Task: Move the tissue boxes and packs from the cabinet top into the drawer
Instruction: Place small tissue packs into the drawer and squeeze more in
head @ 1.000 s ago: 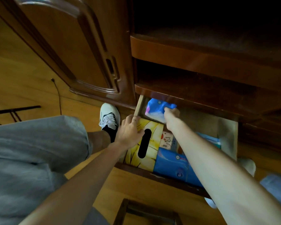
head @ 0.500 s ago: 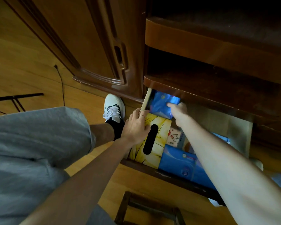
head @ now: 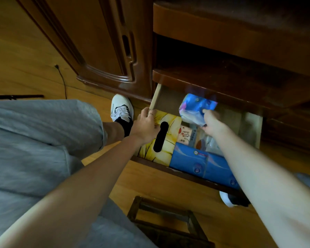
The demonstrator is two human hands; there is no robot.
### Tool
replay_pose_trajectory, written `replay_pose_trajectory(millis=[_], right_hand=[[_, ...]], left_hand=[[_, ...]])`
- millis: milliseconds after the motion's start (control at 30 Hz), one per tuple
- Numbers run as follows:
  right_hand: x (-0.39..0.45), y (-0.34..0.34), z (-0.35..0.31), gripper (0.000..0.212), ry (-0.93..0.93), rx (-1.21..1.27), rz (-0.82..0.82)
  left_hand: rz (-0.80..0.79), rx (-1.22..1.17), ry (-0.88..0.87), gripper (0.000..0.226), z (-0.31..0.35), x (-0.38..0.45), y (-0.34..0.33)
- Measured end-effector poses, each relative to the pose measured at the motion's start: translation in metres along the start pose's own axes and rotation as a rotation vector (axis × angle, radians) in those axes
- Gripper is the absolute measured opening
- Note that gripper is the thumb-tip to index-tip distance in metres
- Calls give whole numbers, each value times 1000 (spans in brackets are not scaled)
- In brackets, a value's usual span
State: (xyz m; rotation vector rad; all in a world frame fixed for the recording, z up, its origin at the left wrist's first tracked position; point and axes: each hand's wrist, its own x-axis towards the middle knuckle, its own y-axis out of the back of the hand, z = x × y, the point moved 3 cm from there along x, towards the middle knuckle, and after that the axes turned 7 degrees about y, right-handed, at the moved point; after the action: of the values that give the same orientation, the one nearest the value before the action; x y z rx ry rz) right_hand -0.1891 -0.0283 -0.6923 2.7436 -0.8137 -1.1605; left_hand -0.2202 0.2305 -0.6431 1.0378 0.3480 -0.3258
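The wooden drawer [head: 155, 98] stands pulled out at the foot of the dark cabinet. A yellow tissue box [head: 170, 126] with a black oval slot lies at its left, and my left hand [head: 145, 127] rests on that box by the drawer's left wall. My right hand [head: 211, 124] grips a blue tissue pack [head: 197, 106] above the back of the drawer, tilted, under the cabinet's lower shelf. A long blue pack [head: 200, 163] lies along the drawer's front. A small beige printed pack [head: 185, 136] sits in the middle.
The cabinet's lower shelf [head: 222, 81] overhangs the back of the drawer. A carved cabinet door [head: 100, 42] stands at the left. My white shoe [head: 121, 108] is beside the drawer's left corner. A dark wooden stool frame [head: 168, 217] sits on the floor in front.
My right hand has drawn the blue pack out from the drawer's back left corner, toward the right and upward. My left hand stays on the yellow box.
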Motion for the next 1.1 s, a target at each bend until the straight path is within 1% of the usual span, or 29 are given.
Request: replay_pose_trajectory(millis=[100, 200, 300, 367, 433, 500, 600, 633, 667, 733, 867, 933, 1000, 1067, 1100], right_hand=[[-1, -22, -9, 35, 50, -114, -39], [8, -44, -22, 39, 94, -165, -50], [20, -67, -29, 41, 77, -199, -43], [27, -80, -28, 38, 36, -191, -28], [31, -86, -27, 37, 45, -237, -18], [31, -87, -24, 40, 134, -392, -48], [28, -87, -18, 52, 330, -819, -158], [27, -88, -17, 52, 386, -915, -170], [26, -88, -17, 50, 427, -957, -166], [27, -90, -21, 45, 424, -927, -162], [24, -98, -24, 37, 274, -775, -192], [20, -105, -25, 34, 287, -806, -218], [17, -105, -25, 32, 304, -902, -252], [16, -98, -27, 42, 340, -984, -226], [18, -94, -28, 48, 374, -967, -184]], left_hand=[[-6, 10, 2, 63, 0, -1, 3], [-10, 21, 11, 62, 0, 3, 2], [-17, 36, 2, 61, 0, 10, 0], [-15, 45, 0, 61, -1, 16, -1], [-15, 45, 9, 61, -1, 21, -4], [-5, 34, 15, 61, -1, 22, -6], [5, 12, 13, 60, -1, 26, -9], [7, 8, 11, 60, -1, 27, -10], [10, 4, 9, 60, -1, 27, -11], [11, 2, 5, 60, -2, 27, -11], [2, 21, 6, 62, -3, 27, -11], [0, 18, 9, 62, -2, 28, -11], [0, 19, 11, 61, -2, 29, -11], [7, 28, 10, 60, -2, 30, -11], [14, 32, 3, 60, -2, 30, -12]])
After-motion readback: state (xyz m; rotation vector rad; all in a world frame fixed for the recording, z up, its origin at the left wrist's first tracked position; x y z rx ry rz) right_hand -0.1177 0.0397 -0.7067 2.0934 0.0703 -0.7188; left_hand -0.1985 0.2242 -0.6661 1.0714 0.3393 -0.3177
